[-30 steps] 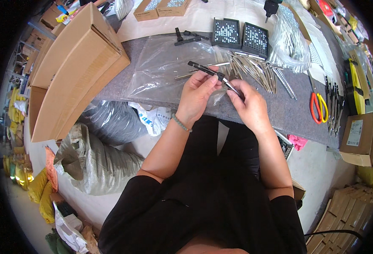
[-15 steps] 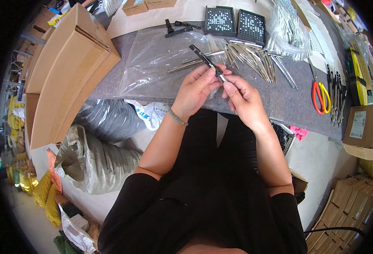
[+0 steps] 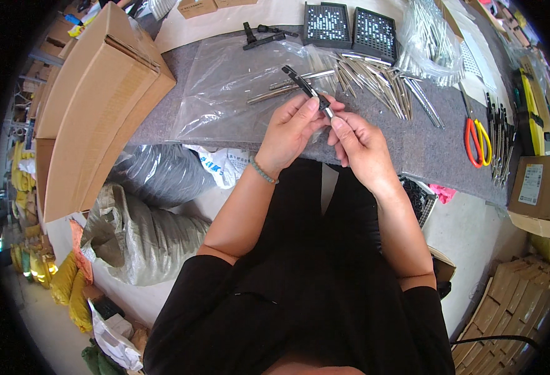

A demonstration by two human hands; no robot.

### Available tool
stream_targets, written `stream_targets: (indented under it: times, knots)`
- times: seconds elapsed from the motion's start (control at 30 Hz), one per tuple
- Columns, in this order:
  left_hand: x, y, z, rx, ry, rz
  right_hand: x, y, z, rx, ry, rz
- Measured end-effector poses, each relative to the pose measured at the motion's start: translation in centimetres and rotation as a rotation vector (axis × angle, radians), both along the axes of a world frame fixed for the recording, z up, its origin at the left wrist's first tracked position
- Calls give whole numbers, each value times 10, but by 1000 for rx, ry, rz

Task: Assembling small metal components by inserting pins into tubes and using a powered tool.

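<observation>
While the left hand (image 3: 290,128) pinches a slim black fitting (image 3: 298,81) between thumb and fingers, the right hand (image 3: 365,144) has its grip closed on a silver piece (image 3: 328,114) at the fitting's near end. Both grips are raised near the front edge of the worktop (image 3: 431,150), close together; whether their fingertips touch cannot be told. The fitting's long axis runs obliquely, its free tip pointing away toward the far left corner, its silver end toward the right thumb. The left hand is nearer the black body, the right nearer the silver end; the joint between the two is partly hidden by fingers. Beyond, a clear plastic sheet (image 3: 218,94) lies flat, with black parts (image 3: 265,41) at its far side. Loose metal rods (image 3: 378,87) fan out right of it, before two black trays (image 3: 328,45). Toward the worktop's right edge lie scissors (image 3: 469,134) with orange and yellow handles, just beside dark slender pieces (image 3: 501,140). Left stands a large cardboard box (image 3: 100,119).
</observation>
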State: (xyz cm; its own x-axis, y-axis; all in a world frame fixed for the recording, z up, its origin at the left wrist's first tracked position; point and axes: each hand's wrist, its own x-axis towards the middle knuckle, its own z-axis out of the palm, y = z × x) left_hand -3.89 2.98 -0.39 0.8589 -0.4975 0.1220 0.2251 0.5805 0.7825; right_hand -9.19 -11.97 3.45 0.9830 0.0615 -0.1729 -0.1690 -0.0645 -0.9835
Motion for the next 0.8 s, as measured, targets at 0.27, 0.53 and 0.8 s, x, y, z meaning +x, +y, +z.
stream_targets:
  times: [0.27,0.53,0.8]
  knots:
    - [-1,-2,0,-4,-31,24,3,1,-11,-56,-139,31]
    - [-1,-1,-2,20,-17,22,2,10,-9,14,-196,-35]
    - [-2,-2,-1,15,5,42,5,7,-13,66,-224,-12]
